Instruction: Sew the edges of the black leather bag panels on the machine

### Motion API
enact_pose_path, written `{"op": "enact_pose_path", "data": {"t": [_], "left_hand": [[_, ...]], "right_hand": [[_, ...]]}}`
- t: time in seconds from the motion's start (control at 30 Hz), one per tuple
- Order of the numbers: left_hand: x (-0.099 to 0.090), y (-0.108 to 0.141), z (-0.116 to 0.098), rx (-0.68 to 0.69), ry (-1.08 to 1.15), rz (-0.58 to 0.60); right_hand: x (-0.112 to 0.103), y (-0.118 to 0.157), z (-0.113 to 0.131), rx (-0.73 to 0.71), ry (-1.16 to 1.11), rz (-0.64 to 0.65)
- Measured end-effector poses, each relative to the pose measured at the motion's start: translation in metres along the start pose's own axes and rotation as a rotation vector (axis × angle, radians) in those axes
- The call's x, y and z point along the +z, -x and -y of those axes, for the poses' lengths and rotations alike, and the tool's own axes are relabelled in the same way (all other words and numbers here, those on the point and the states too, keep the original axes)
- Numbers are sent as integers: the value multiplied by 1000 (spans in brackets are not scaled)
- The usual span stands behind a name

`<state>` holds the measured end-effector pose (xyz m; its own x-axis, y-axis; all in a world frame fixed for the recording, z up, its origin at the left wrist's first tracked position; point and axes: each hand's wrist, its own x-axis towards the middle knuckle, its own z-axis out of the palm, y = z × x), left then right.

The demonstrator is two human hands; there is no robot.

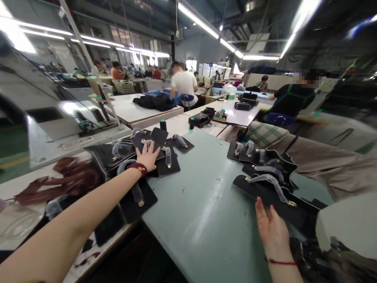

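My left hand (149,156) reaches far out to a pile of black leather flap pieces (160,151) with gold clasps and wrapped straps, fingers spread on top of one piece; a dark red bead bracelet is on that wrist. My right hand (272,228) lies flat with fingers together against the near edge of a black flap piece (277,196) at the front of a second pile on the right. That wrist carries a thin red string. Neither hand lifts anything.
The pale green table (203,204) runs between the two piles. Brown leather straps (67,179) lie at left. Two black thread spools (163,125) stand at the table's far end. A person in plaid sits at right; other workers sit at tables farther back.
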<state>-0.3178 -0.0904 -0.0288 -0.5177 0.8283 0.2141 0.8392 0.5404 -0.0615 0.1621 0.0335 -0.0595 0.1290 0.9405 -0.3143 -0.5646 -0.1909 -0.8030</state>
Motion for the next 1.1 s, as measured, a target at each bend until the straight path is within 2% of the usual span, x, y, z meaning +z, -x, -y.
{"op": "enact_pose_path", "data": {"t": [0.1, 0.23, 0.3, 0.37, 0.47, 0.63, 0.7, 0.77, 0.87, 0.93, 1.0, 1.1], "left_hand": [[19, -14, -7, 26, -65, 53], [33, -18, -16, 57, -108, 133], [34, -15, -24, 113, -118, 167], [33, -4, -40, 191, -113, 195], [33, 31, -81, 331, -79, 206], [32, 125, -164, 519, -23, 188], [26, 164, -184, 591, 3, 197], [18, 195, -193, 666, 30, 209], [9, 223, -186, 730, 110, 225], [9, 231, -173, 746, 190, 219], [14, 236, -159, 760, 250, 195], [28, 242, -141, 782, 248, 125]], "right_hand": [[-29, 12, -14, 149, 27, 46], [-76, 49, -31, 284, 71, 6], [-90, 66, -37, 323, 83, -24], [-94, 79, -41, 355, 94, -39], [-91, 93, -45, 394, 132, -4], [-93, 107, -44, 347, 297, 141], [-98, 109, -43, 272, 406, 161], [-100, 108, -43, 180, 518, 193], [-87, 102, -44, 7, 701, 345], [-64, 93, -46, -145, 879, 481], [-31, 79, -54, -308, 1081, 606], [32, 53, -76, -369, 1151, 689]]}}
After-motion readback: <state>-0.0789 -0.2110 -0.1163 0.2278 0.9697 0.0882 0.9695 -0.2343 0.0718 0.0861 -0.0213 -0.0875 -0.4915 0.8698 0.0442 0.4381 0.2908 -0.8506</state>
